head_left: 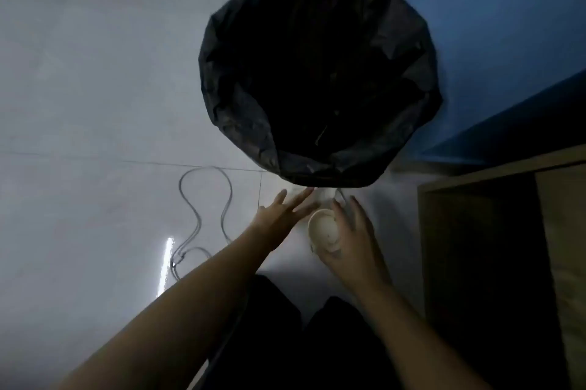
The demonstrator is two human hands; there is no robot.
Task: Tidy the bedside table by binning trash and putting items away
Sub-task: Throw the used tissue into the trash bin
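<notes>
As it seems bound for the bin (pixel 228 88), the cup (pixel 325 229) is clasped by the right hand (pixel 356 242), the left hand (pixel 279 215) spread open.

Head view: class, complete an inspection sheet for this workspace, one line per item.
Surface: pale glossy tiled floor, with a glare streak.
Job's things: bin with black liner, open; white cup, short of the bin's rim.
Clutter: nothing seen.
Hands: left hand open, fingers spread towards the bin; right hand holds the cup.
Cables: thin cable looped on the floor, left of the bin.
Surroundings: blue wall; wooden furniture at right.
</notes>
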